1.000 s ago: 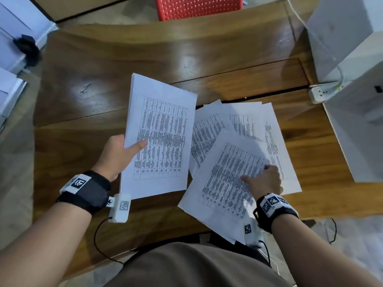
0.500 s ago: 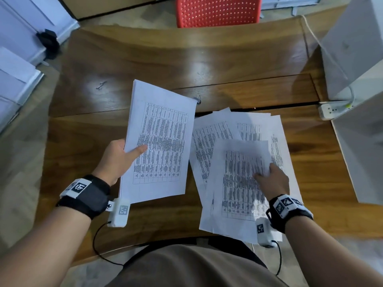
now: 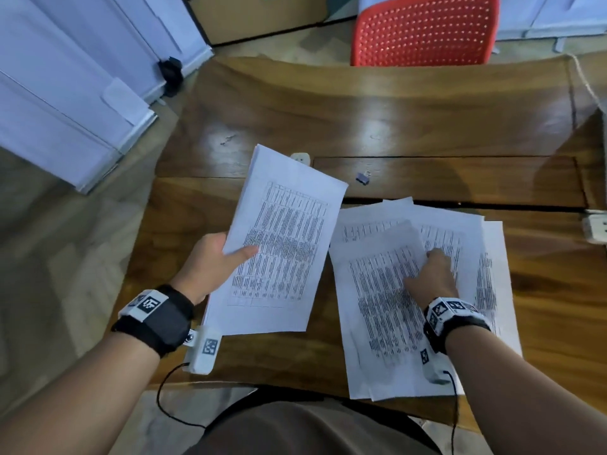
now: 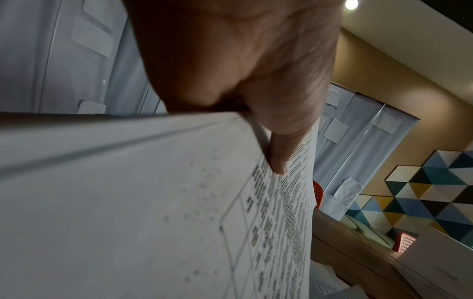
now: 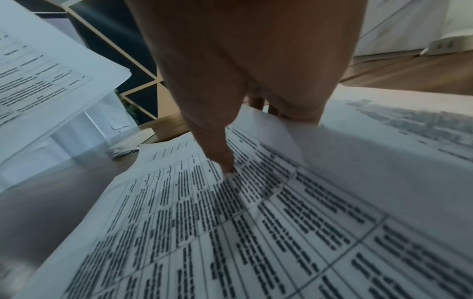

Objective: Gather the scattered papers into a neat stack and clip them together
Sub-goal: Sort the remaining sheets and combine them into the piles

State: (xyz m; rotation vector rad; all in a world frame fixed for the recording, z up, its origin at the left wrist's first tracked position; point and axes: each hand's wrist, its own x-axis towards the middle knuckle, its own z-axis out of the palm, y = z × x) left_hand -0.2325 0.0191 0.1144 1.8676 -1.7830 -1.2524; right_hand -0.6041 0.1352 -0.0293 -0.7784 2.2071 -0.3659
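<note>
My left hand [image 3: 213, 261] grips a stack of printed papers [image 3: 282, 244] by its left edge, thumb on top, and holds it tilted above the wooden table [image 3: 361, 110]. In the left wrist view the thumb [image 4: 279, 157] presses on the stack [image 4: 153, 202]. To the right, several loose sheets [image 3: 473, 231] lie overlapped on the table. My right hand [image 3: 430, 277] pinches the top sheet [image 3: 381, 307] at its right edge. In the right wrist view the thumb [image 5: 220, 153] lies on that sheet [image 5: 204, 232] and the fingers go under its lifted edge. A small binder clip [image 3: 363, 177] lies beyond the papers.
A red chair [image 3: 423, 31] stands at the table's far side. A white power strip [image 3: 596, 226] sits at the right edge, and a small white socket [image 3: 300, 157] peeks out behind the held stack. White cabinets [image 3: 65, 93] line the left. My lap is against the near edge.
My right hand has turned the top loose sheet from slanted to nearly square with those under it. The left hand still holds its stack. The binder clip has come into view.
</note>
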